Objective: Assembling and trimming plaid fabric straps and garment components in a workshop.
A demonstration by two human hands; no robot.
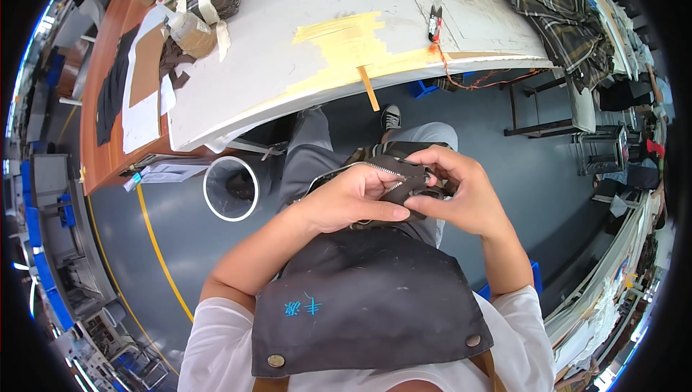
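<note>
Over my lap, both hands hold a dark brown cloth piece (392, 166) with an open metal-toothed zipper (386, 169). Whether it is a garment or a bag I cannot tell. My left hand (352, 196) grips its near left side, thumb stretched along the edge and fingers partly hidden under the cloth. At the zipper's right end, my right hand (459, 184) pinches the cloth between thumb and fingers. Something small shows at those fingertips, too hidden to name. Beneath the brown piece lies plaid cloth (360, 153).
Ahead stands a white worktable (267, 46) with yellow tape (339, 35) and red-handled thread snips (435, 24). A tape-covered strip (368, 88) juts from its front edge. A white-rimmed bin (209, 192) stands left. Plaid garments (559, 3) hang at right, near a stool (544, 129).
</note>
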